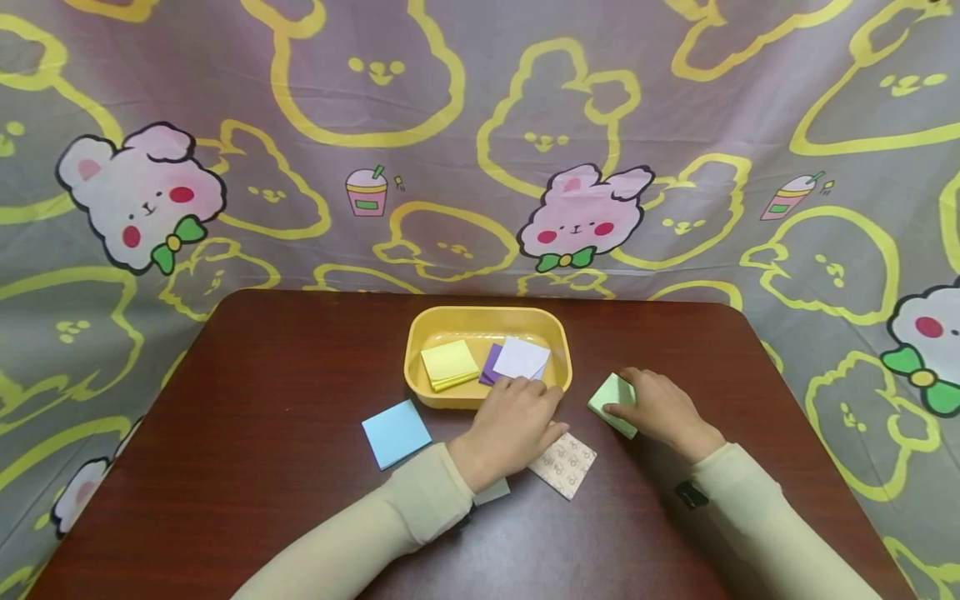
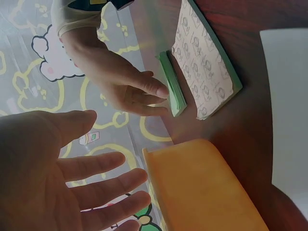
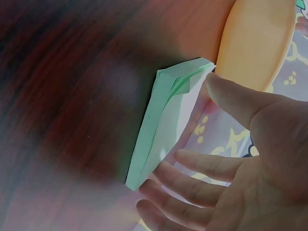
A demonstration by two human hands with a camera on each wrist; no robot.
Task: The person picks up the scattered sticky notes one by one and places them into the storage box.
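My right hand (image 1: 663,412) has its thumb and fingers at the edges of a pale green sticky note pad (image 1: 609,395), which lies on the table. In the right wrist view the thumb meets one corner of the green pad (image 3: 144,139) and the fingertips the other. My left hand (image 1: 506,437) hovers by the front right rim of a yellow tray (image 1: 442,400), fingers extended and apart in the left wrist view, holding nothing. Below it lies a pad with a patterned beige top (image 1: 568,468), partly covered by that hand.
Inside the tray are a yellow note pad (image 1: 450,360), white notes (image 1: 521,357) and purple notes (image 1: 487,367). A blue pad (image 1: 396,433) lies left of my left hand. Greyish paper (image 1: 493,492) peeks out beneath the left wrist. A patterned curtain (image 1: 450,167) hangs behind the table.
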